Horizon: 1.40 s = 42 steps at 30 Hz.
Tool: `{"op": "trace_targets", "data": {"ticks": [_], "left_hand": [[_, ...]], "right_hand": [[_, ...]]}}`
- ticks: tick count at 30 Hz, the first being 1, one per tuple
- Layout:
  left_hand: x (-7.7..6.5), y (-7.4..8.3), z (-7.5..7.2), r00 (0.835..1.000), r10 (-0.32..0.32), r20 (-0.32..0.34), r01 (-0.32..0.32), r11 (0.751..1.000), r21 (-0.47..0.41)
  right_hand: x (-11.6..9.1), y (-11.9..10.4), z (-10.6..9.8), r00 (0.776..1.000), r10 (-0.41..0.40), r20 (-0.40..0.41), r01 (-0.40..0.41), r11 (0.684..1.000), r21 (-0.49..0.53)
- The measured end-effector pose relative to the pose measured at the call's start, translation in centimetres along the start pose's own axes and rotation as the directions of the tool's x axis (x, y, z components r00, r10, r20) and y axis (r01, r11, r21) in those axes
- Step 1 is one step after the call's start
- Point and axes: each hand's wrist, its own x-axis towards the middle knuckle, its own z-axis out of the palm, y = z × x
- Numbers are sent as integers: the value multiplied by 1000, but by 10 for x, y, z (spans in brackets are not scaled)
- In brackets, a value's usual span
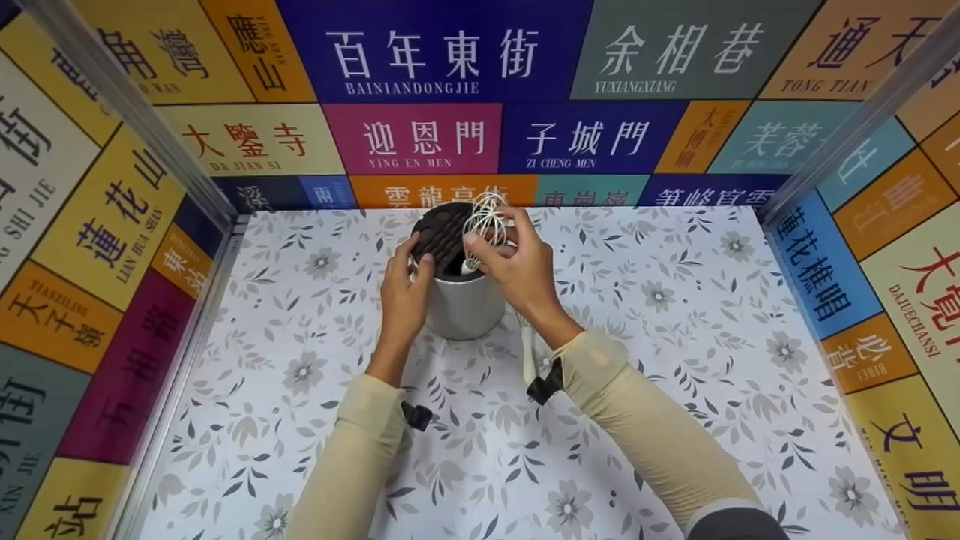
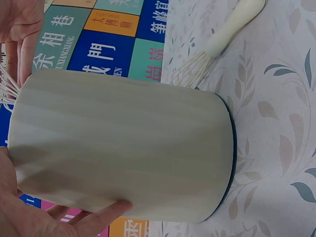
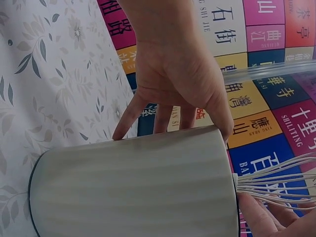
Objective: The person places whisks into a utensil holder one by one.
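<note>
Whisk (image 1: 487, 216) is held by the right hand (image 1: 521, 259) above the front right part of the holder (image 1: 465, 311), wires upward. Its wires are pinched between thumb and fingers, while the lower end of its pale handle is set into an opening in the black insert (image 1: 441, 231); how deep the handle reaches is hidden by the holder's wall. The holder, a pale cylinder with a dark edge at its base, is stood upright on the table (image 1: 637, 457). Its left side is touched by the left hand (image 1: 407, 289), whose thumb and fingers are spread apart and laid against the outer wall, with the tips brought up to the rim. The two hands are kept apart, one on each side of the opening.

Just right of the holder, a second whisk (image 1: 527, 352) is laid on the table, handle toward the person; in the head view its wires are partly covered by the right wrist. Beige sleeves (image 1: 349, 450) are worn on both arms, and black cameras (image 1: 545, 381) are strapped at the wrists. Grey flowers and leaves are printed on the white table surface. Beyond it, the back wall (image 1: 412, 82) and side walls (image 1: 105, 405) are covered with coloured blocks of lettering.
</note>
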Motion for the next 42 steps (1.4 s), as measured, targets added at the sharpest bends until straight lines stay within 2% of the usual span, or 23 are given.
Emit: {"op": "trace_targets", "data": {"ticks": [5,14,31,34,38,42], "left_hand": [[0,1,0,1000,-7,8,7,1000,-5],[1,1,1,1000,13,2,-13,1000,-24],[-2,1,0,1000,-9,25,9,1000,10],[-1,0,0,1000,-4,21,4,1000,6],[-1,0,0,1000,4,13,-4,1000,0],[0,0,0,1000,-3,9,3,1000,-5]], "right_hand": [[0,0,0,1000,2,-5,-2,999,-40],[-1,1,-2,999,-40,-19,34,972,-231],[-2,4,-1,998,-55,36,63,956,-286],[-3,6,-3,998,-44,48,54,971,-233],[-2,7,-7,998,8,58,-5,998,-65],[-1,8,-13,997,61,41,-63,996,55]]}}
